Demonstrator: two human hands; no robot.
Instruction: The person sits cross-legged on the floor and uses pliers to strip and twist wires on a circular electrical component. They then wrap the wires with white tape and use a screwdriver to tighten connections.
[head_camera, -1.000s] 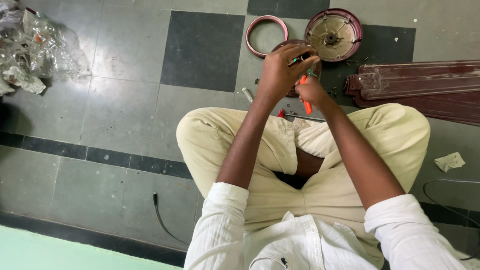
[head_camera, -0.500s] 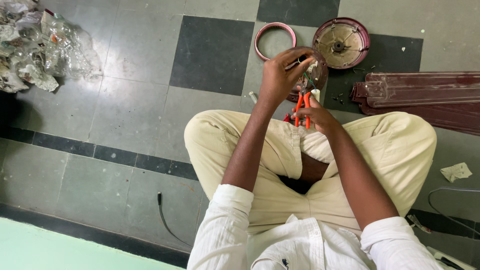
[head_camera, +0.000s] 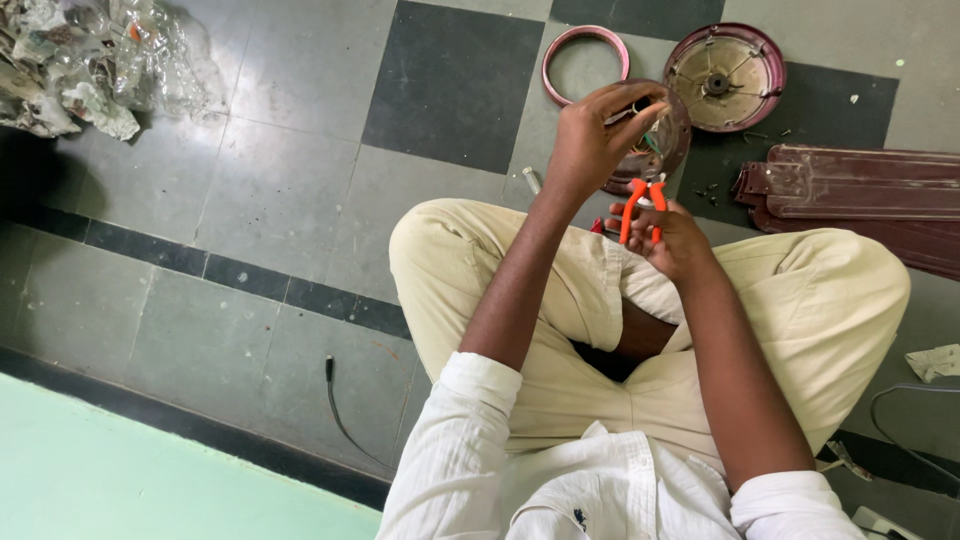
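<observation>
Person sits cross-legged on a grey and dark tiled floor, hands raised over the knees.

Left hand (head_camera: 590, 140): fingers curled tight round the rim of a round motor part (head_camera: 655, 140), maroon shell, held tilted above the floor; thin coloured wires show inside it. Firm hold.

Right hand (head_camera: 672, 240): closed round orange-handled pliers (head_camera: 638, 205), handles squeezed narrow, nose pointing up at the lower edge of the motor part. Cannot tell whether the nose bites a wire.

Containers: maroon dish-shaped cover (head_camera: 725, 75) lies open side up on the dark tile beyond the hands, metal hub and spokes inside. Just left of it, a bare pink-maroon ring (head_camera: 585, 62), flat on the floor.

Other: long maroon metal blades (head_camera: 860, 190) stacked at right, small screws (head_camera: 710, 192) scattered near their ends. Crumpled clear plastic wrap (head_camera: 90, 60) heaped top left. Black cable end (head_camera: 335, 395) on the floor near the left knee. Crumpled pale paper scrap (head_camera: 935, 360) at far right.
</observation>
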